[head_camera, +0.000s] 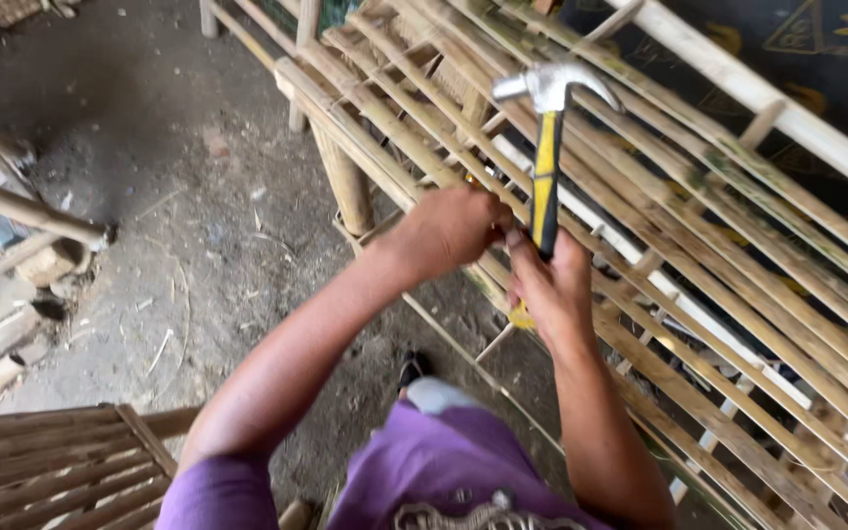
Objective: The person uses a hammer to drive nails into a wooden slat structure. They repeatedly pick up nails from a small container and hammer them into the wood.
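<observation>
- The left hand [449,228] was closed, knuckles up, pressed against a slat of the bamboo frame [679,245].
- The right hand [554,285] gripped the yellow-and-black hammer [546,167], its steel head raised above the slats.

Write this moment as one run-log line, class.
right hand: grips hammer, head raised | left hand: resting on bamboo slat frame | floor: dirt

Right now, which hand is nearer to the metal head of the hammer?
Right. The right hand grips the hammer by its handle, below the head; the left hand rests on the bamboo slats, farther left.
</observation>
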